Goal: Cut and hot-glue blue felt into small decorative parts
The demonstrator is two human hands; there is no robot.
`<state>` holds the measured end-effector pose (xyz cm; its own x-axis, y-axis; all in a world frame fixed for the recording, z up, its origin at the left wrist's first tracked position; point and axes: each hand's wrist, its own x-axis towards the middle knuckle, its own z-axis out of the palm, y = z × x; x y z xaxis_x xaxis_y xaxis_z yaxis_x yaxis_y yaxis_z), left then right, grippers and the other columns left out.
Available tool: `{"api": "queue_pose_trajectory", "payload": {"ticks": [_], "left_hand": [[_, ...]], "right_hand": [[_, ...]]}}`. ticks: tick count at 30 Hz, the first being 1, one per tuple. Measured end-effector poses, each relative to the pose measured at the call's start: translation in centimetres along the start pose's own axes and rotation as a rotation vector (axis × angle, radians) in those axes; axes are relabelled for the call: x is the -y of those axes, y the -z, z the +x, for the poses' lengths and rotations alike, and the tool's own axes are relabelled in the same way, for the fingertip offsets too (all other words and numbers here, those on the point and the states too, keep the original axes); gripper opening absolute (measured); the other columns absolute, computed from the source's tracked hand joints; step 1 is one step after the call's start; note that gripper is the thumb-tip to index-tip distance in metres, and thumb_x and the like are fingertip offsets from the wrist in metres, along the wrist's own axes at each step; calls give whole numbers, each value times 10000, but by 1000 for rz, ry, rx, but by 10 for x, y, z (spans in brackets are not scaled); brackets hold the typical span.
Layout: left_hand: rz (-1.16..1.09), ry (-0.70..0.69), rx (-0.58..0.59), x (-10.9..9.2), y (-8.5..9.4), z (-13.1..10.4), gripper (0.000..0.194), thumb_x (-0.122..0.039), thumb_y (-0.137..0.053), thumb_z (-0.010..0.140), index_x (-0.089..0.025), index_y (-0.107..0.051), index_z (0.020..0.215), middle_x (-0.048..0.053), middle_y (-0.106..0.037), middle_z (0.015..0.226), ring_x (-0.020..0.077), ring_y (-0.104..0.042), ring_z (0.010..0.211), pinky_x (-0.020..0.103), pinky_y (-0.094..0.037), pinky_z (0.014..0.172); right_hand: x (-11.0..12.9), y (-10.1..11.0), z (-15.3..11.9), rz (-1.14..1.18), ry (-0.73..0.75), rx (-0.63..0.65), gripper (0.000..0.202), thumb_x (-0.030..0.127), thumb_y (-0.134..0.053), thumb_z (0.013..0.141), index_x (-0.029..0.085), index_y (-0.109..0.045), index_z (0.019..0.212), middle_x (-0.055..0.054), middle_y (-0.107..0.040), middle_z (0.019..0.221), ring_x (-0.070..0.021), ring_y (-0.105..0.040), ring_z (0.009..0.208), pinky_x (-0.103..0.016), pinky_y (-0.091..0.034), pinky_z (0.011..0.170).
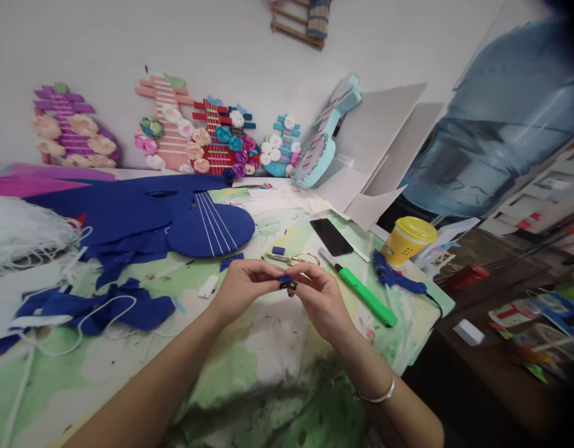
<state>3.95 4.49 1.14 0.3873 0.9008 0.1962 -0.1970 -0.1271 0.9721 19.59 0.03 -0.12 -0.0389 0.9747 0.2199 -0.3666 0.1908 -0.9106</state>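
Both my hands meet over the front middle of the table, fingertips together. My left hand (247,283) pinches one end of a small blue piece (284,279), which looks like felt or foam. The thumb and fingers of my right hand (319,292) are closed on its other end. Much of the piece is hidden by the fingers. Just beyond them lie gold-handled scissors (294,257) and another small blue piece (278,250). A green utility knife (366,297) rests to the right of my right hand. Left of my left hand is a small white block (207,287).
A blue guitar shape (212,227) with white strings lies on blue fabric (114,208). Blue scraps (142,305) and white cord are at left. A black phone (331,236), blue glue gun (396,277) and yellow cup (408,242) stand or lie at right. Decorated guitars (163,134) lean along the wall.
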Motion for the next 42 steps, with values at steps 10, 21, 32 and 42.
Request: {"api": "queue_pose_trajectory", "payload": {"ticks": [10,21,32,42], "left_hand": [[64,-2,62,3,2,0,155,-191,-769,643,-159,-759,795,82,-756,861,230,-704,814,331,-575,780],[117,10,53,6,4,0,150,-205,-751,673,-159,-769,814,97,-753,907,264,-694,895,362,-554,842],[65,15,32,8,2,-1,101,-169,-735,656,-171,-767,752,88,-756,890,248,-700,851,346,-563,800],[71,69,-15,7,-1,0,104,-145,-739,611,-159,-772,709,81,-758,788,237,-708,760,318,-584,729]], "right_hand": [[-3,1,1,85,-46,-86,105,183,-724,664,208,-684,757,-1,-630,738,-124,-542,654,-286,-452,672],[-6,5,0,59,-30,-92,97,168,-700,671,206,-674,758,2,-630,736,-122,-552,660,-279,-457,675],[-14,7,-2,32,4,-76,90,149,-684,705,197,-679,781,4,-628,756,-118,-564,670,-272,-466,686],[-17,11,1,-65,29,-19,136,102,-609,715,194,-679,788,16,-607,764,-95,-559,616,-253,-465,624]]}}
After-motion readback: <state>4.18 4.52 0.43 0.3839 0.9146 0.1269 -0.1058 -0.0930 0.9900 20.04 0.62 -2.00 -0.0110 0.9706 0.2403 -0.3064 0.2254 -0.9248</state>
